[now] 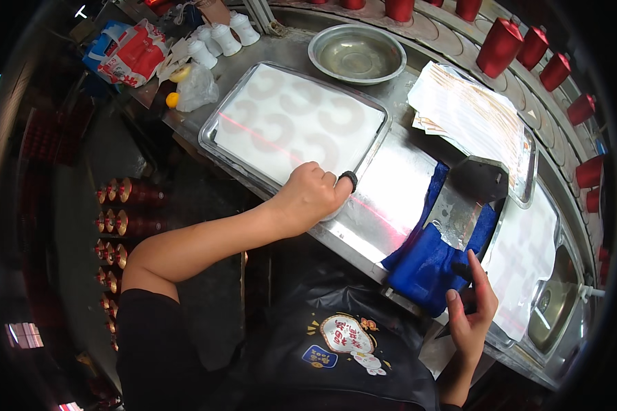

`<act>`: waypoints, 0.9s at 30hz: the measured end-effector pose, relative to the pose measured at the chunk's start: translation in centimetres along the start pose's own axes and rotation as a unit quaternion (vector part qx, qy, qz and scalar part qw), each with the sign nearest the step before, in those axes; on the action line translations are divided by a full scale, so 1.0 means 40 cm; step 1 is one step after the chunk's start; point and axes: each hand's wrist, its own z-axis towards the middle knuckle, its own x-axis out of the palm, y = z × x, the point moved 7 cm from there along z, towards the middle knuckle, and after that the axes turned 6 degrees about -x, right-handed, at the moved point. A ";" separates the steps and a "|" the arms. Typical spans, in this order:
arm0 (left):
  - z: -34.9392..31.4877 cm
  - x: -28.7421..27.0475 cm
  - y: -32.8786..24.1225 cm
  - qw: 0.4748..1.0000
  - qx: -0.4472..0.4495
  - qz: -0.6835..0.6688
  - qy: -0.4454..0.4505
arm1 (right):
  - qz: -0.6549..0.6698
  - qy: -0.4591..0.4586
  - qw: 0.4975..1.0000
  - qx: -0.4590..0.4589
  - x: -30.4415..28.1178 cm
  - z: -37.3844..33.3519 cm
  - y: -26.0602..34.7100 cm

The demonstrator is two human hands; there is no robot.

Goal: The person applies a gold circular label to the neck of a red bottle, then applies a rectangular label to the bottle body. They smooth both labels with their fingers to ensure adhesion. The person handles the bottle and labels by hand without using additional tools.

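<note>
My left hand (310, 195) is closed, its knuckles up, at the near right corner of a metal tray (208, 140). A black band or finger cover (349, 179) wraps one of its fingers. Something pale shows a little beneath the fist, too hidden to name. Under a white sheet (288, 113) in the tray, several curved, horseshoe-like shapes show through. My right hand (474, 305) has thumb and forefinger apart, with a black cover on another finger, beside a blue cloth (425, 270). The cloth drapes around a metal fixture (452, 216) topped by a dark angular block (480, 179).
A round metal basin (356, 55) stands behind the tray. Striped paper sheets (466, 109) and another white-sheeted tray (521, 253) lie to the right, near a sink (554, 308). Red bottles (500, 46) ride a curved conveyor along the back. Red-and-gold bottles (134, 192) stand lower left.
</note>
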 end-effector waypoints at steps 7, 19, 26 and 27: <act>0.022 -0.063 0.083 0.990 -0.116 -0.056 -0.057 | -0.014 -0.013 1.000 -0.009 -0.005 0.000 0.018; 0.156 -0.282 0.367 0.970 -0.160 0.011 -0.182 | -0.002 -0.027 0.999 -0.021 0.000 -0.008 0.026; 0.192 -0.456 0.381 0.944 -0.123 0.124 -0.281 | 0.006 -0.037 0.999 -0.024 -0.004 -0.014 0.032; 0.199 -0.487 0.379 0.939 -0.122 0.143 -0.289 | 0.010 -0.034 0.999 -0.022 -0.003 -0.011 0.040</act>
